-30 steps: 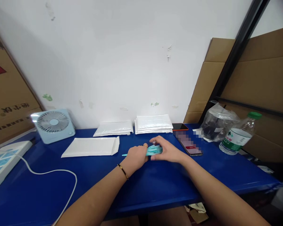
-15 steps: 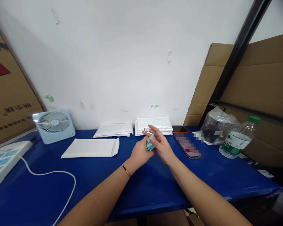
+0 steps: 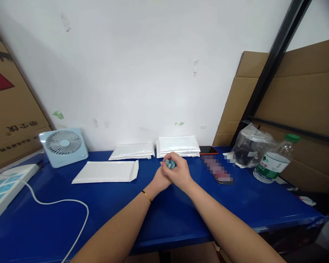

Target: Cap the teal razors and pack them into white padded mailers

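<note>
Held over the blue table (image 3: 112, 208), a small crumpled teal bundle (image 3: 170, 164) shows between my hands; its kind is not clear. My left hand (image 3: 161, 179) cups it from below, with a bracelet on the wrist and its fingers mostly covered. Curled around the top and right side is my right hand (image 3: 181, 173), its fingers closed against the bundle and touching the left hand. Just behind the hands lies a stack of white padded envelopes (image 3: 178, 143). A single white padded envelope (image 3: 104, 171) lies flat to the left.
More white envelopes (image 3: 132, 150) lie by the wall. A light blue fan (image 3: 64, 146), a power strip (image 3: 8, 188) and its white cable are at left. On the right are two phones (image 3: 208, 150), a plastic-wrapped dark object (image 3: 249, 148) and a water bottle (image 3: 274, 162).
My right hand's fingers, stretched out before, have curled down over the teal bundle. The hands have come closer together, and the bundle looks more tightly gathered.
</note>
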A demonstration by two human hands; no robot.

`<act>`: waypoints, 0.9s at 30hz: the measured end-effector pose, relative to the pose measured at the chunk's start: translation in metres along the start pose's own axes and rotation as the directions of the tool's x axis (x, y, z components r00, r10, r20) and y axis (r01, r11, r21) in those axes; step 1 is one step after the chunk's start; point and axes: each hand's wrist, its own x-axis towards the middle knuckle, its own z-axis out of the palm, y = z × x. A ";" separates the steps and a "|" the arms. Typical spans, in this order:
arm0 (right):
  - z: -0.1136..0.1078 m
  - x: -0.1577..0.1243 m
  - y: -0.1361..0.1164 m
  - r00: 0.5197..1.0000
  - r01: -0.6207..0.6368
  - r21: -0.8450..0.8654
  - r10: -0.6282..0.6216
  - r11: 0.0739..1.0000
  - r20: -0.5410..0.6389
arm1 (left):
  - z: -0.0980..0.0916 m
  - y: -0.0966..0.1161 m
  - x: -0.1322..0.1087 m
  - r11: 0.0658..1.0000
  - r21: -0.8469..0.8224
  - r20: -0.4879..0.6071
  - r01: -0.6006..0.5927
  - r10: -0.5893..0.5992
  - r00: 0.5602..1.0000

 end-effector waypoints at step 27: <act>-0.001 -0.008 0.012 0.855 -0.512 0.611 0.285 0.604 0.434 | -0.002 0.019 -0.015 0.813 -0.476 0.437 0.334 -0.110 0.893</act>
